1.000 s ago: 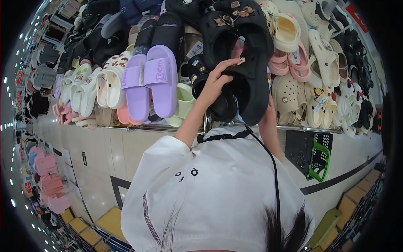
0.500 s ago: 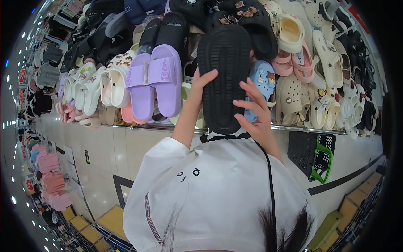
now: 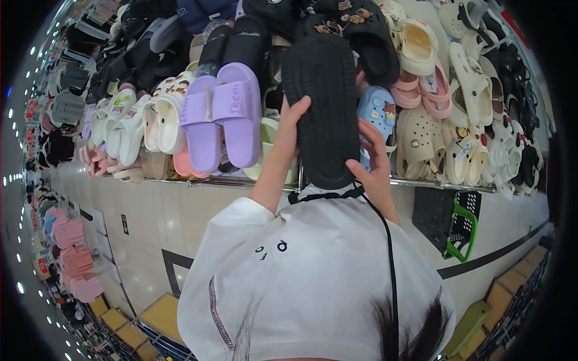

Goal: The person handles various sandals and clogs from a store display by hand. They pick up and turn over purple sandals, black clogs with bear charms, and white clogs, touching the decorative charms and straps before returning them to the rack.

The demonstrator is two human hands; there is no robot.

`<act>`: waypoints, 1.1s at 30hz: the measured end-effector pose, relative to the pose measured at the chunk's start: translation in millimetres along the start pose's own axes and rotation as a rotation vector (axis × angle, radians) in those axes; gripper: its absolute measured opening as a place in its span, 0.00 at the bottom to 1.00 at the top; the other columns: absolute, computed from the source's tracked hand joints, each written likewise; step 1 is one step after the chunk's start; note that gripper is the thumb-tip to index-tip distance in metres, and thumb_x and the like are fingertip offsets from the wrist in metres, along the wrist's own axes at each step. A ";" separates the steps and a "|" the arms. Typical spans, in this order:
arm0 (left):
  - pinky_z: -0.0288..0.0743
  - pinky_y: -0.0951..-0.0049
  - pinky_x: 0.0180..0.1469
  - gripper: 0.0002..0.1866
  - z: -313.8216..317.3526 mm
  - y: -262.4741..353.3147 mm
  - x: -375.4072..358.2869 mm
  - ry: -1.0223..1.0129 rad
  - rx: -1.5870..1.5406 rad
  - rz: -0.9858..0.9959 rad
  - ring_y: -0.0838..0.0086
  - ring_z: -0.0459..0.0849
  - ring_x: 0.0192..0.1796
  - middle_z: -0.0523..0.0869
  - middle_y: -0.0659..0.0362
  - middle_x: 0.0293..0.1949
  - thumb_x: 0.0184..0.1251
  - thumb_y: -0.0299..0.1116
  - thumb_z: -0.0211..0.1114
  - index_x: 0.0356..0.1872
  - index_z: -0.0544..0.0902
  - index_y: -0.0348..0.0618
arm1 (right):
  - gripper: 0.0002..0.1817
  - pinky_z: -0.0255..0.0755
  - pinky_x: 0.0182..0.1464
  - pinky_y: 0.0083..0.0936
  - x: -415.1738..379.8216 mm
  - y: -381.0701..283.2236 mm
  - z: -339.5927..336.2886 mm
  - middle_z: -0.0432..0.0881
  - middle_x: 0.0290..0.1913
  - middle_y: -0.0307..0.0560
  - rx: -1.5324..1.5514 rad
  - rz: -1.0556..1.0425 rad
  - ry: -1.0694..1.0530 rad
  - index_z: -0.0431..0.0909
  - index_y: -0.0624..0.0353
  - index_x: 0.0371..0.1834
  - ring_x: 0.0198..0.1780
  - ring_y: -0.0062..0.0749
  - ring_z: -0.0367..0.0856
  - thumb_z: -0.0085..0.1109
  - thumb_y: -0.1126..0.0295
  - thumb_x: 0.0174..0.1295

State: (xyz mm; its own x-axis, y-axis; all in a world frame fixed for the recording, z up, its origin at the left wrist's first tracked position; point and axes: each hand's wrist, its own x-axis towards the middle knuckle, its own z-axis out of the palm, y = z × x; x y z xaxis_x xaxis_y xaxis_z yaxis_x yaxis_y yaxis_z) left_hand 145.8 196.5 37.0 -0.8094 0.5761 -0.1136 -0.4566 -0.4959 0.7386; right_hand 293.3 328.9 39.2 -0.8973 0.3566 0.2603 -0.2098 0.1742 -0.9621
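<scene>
A black slipper is held up in front of the display with its ridged sole facing me, toe end upward. My left hand grips its left edge, thumb on the sole and the other fingers behind it. On the lower right edge, my right hand is closed with its thumb against the side; its fingertips are partly hidden. Just past that hand is a light blue clog with charms. Purple slides lie to the left of the slipper. The slipper's upper is out of sight.
Racked shoes fill the display, with white clogs at left and cream clogs and pink sandals at right. A metal rail runs along its front edge. On the floor at right stands a dark basket with a green handle.
The slipper has tilted slightly, its toe end shifting left. My right hand's fingers have moved off the sole face to its edge, and my left hand has shifted a little right.
</scene>
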 end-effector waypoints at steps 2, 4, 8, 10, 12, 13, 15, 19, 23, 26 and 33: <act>0.73 0.69 0.55 0.29 8.3 -1.7 -0.6 0.027 0.044 0.027 0.69 0.77 0.55 0.75 0.52 0.55 0.63 0.37 0.62 0.63 0.64 0.41 | 0.36 0.62 0.63 0.33 -4.6 3.2 -2.6 0.63 0.68 0.48 0.052 0.014 0.041 0.66 0.57 0.64 0.67 0.38 0.64 0.68 0.70 0.49; 0.70 0.70 0.58 0.31 13.7 -3.8 0.4 0.043 0.101 0.057 0.69 0.75 0.57 0.73 0.53 0.57 0.64 0.37 0.62 0.65 0.61 0.41 | 0.37 0.61 0.64 0.34 -8.7 3.7 -6.5 0.62 0.68 0.49 0.076 0.033 0.101 0.66 0.56 0.64 0.68 0.39 0.62 0.70 0.67 0.48; 0.61 0.69 0.65 0.37 26.7 -8.8 -2.0 0.032 0.099 0.078 0.69 0.67 0.64 0.66 0.52 0.63 0.66 0.42 0.60 0.70 0.51 0.43 | 0.46 0.56 0.68 0.41 -9.6 -1.8 -11.6 0.60 0.68 0.51 -0.215 -0.136 0.037 0.66 0.56 0.65 0.69 0.45 0.60 0.75 0.50 0.41; 0.60 0.69 0.66 0.35 20.7 -23.2 -1.5 0.079 0.148 0.084 0.68 0.66 0.65 0.65 0.53 0.64 0.68 0.45 0.58 0.69 0.53 0.42 | 0.48 0.55 0.68 0.42 -9.1 -6.1 -11.6 0.59 0.68 0.51 -0.289 -0.131 0.024 0.66 0.56 0.65 0.69 0.45 0.59 0.76 0.49 0.39; 0.55 0.68 0.68 0.36 16.7 -24.1 2.4 0.014 0.241 0.119 0.68 0.61 0.66 0.59 0.52 0.66 0.67 0.44 0.58 0.69 0.53 0.42 | 0.56 0.55 0.68 0.43 -8.9 -4.7 -11.6 0.55 0.69 0.51 -0.391 -0.125 0.002 0.62 0.56 0.68 0.70 0.47 0.57 0.77 0.45 0.32; 0.55 0.68 0.68 0.36 18.1 -21.9 0.5 0.015 0.243 0.118 0.68 0.61 0.66 0.59 0.52 0.66 0.67 0.44 0.58 0.69 0.53 0.42 | 0.56 0.55 0.68 0.43 -9.6 -3.4 -11.6 0.55 0.69 0.51 -0.389 -0.124 0.002 0.62 0.56 0.68 0.70 0.47 0.57 0.77 0.45 0.32; 0.56 0.68 0.67 0.35 24.1 -16.8 -4.4 -0.090 0.396 0.132 0.68 0.62 0.66 0.60 0.53 0.65 0.67 0.43 0.58 0.69 0.53 0.43 | 0.58 0.56 0.67 0.42 -10.8 -1.0 -12.5 0.55 0.69 0.52 -0.411 -0.010 0.016 0.57 0.57 0.70 0.70 0.48 0.57 0.78 0.48 0.35; 0.60 0.69 0.64 0.27 14.9 -18.2 -11.1 -0.129 0.545 0.182 0.70 0.69 0.62 0.68 0.55 0.59 0.65 0.34 0.59 0.64 0.63 0.44 | 0.54 0.60 0.66 0.40 -19.8 23.6 -20.2 0.56 0.69 0.53 -0.355 0.182 0.004 0.53 0.59 0.71 0.68 0.49 0.60 0.77 0.57 0.42; 0.66 0.70 0.55 0.23 -1.0 -19.5 -15.7 0.101 0.853 0.379 0.72 0.74 0.55 0.75 0.58 0.49 0.60 0.29 0.64 0.56 0.70 0.42 | 0.45 0.65 0.63 0.37 -25.3 43.5 -20.8 0.60 0.68 0.55 -0.050 0.324 0.053 0.53 0.62 0.71 0.66 0.48 0.64 0.68 0.69 0.49; 0.69 0.72 0.49 0.20 -20.1 -29.3 -13.9 0.208 0.820 0.445 0.71 0.74 0.51 0.73 0.56 0.48 0.57 0.25 0.64 0.52 0.71 0.41 | 0.42 0.66 0.62 0.37 -25.1 40.4 -17.9 0.62 0.66 0.56 -0.022 0.346 0.073 0.54 0.63 0.70 0.66 0.47 0.65 0.64 0.72 0.50; 0.72 0.70 0.49 0.24 -19.6 -30.8 -26.5 0.374 1.121 0.502 0.64 0.73 0.52 0.72 0.53 0.50 0.52 0.25 0.65 0.52 0.70 0.39 | 0.37 0.68 0.58 0.27 -20.4 45.3 -25.6 0.66 0.63 0.54 0.083 0.477 0.128 0.57 0.65 0.68 0.57 0.37 0.73 0.57 0.77 0.51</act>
State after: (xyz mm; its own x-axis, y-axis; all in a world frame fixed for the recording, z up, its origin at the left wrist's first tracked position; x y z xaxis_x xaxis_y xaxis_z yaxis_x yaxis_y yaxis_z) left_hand 174.1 183.8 4.2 -0.9387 0.1790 0.2946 0.3384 0.3154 0.8866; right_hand 312.1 353.0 -7.6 -0.8469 0.4897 -0.2073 0.1771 -0.1077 -0.9783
